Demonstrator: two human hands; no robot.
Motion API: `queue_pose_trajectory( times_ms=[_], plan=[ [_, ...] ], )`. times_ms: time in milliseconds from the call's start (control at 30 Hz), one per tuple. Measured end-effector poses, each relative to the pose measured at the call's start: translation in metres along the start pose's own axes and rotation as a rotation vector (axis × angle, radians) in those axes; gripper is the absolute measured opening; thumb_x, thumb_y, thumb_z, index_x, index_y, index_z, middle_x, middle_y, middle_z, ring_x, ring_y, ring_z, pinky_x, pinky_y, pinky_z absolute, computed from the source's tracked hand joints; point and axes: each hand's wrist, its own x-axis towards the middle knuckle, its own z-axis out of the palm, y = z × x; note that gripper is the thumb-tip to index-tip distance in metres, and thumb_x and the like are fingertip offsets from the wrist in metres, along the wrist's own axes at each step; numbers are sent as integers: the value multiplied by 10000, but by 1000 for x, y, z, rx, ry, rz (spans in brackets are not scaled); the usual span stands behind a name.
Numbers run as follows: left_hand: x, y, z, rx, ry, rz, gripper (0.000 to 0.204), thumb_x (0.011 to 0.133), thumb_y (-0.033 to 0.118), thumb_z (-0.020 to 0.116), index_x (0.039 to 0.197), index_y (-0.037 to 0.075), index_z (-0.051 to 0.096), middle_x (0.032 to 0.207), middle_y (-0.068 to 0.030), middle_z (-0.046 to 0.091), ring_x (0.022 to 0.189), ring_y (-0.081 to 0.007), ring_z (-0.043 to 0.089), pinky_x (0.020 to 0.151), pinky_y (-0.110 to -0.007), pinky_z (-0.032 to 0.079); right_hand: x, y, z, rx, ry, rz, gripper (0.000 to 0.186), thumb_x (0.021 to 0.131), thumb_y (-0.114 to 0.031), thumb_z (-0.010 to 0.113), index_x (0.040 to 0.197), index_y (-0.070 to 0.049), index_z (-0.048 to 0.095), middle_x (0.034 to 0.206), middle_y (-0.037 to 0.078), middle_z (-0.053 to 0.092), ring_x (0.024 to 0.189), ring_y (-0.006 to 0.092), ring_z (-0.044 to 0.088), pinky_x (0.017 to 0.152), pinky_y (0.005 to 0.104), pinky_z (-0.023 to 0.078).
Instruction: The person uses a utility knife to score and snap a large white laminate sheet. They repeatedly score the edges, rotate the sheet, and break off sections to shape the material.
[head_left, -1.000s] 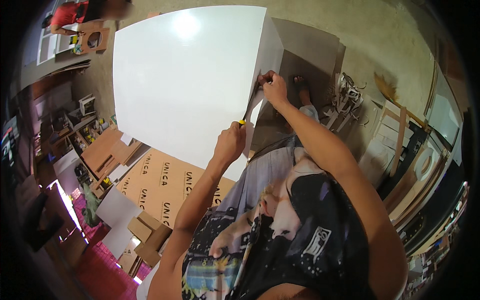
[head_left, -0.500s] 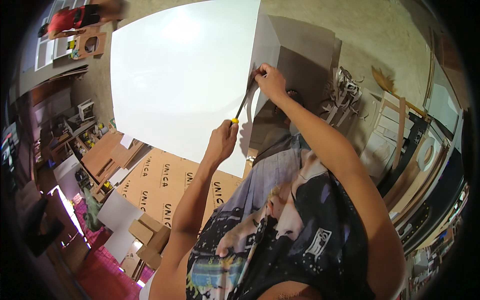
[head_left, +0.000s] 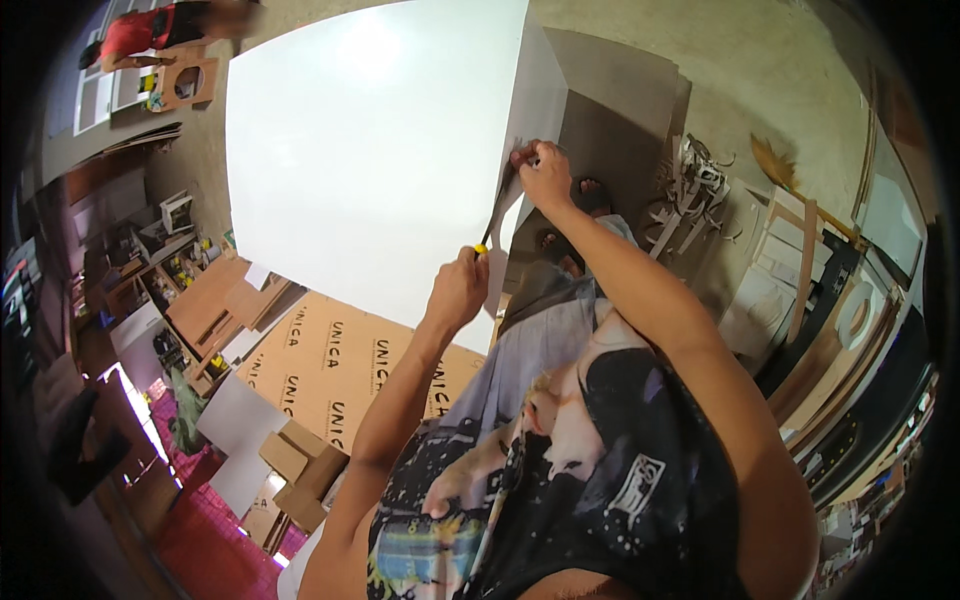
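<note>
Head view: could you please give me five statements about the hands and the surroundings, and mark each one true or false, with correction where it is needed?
1. The left hand holds a slim dark tool with a yellow collar. True.
2. The right hand is beside the right edge of the large glossy white box. True.
3. The left hand is higher in the picture than the right hand. False: the right hand is higher.
4. A tangled heap of thin pale strips lies on the floor, right of the box. True.
5. A person in a red top is at the lower right. False: this person is at the upper left.
</note>
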Motion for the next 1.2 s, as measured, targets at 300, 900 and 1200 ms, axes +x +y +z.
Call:
queue_pose_trajectory(
  times_ms=[300, 900, 1200],
  plan=[
    [-24, 4, -5, -21, -12, -28, 319, 1034, 262, 455, 913, -29, 503, 672, -285, 601, 650, -496, 596, 586, -539, 447, -18, 15, 7, 29, 131, -134, 145, 808, -251, 735, 856, -133, 664, 1291, 107, 567, 1143, 386, 537, 944, 513, 450],
    [-36, -16, 25, 14, 68, 50, 307, 1022, 244, 462, 888, -29, 500, 692, -282, 623, 683, -495, 615, 629, -566, 475, -24, 27, 12, 118, 81, -223, 177, 842, -220, 716, 868, -57, 653, 1364, 247, 512, 1303, 378, 468, 1014, 459, 421],
    [-36, -20, 15, 12, 20, 29, 307, 1026, 251, 455, 892, -22, 498, 672, -274, 614, 663, -484, 611, 606, -543, 470, -33, 32, 11, 275, 20, -125, 226, 849, -247, 717, 842, -31, 651, 1379, 291, 487, 1350, 405, 415, 1068, 463, 381]
  ],
)
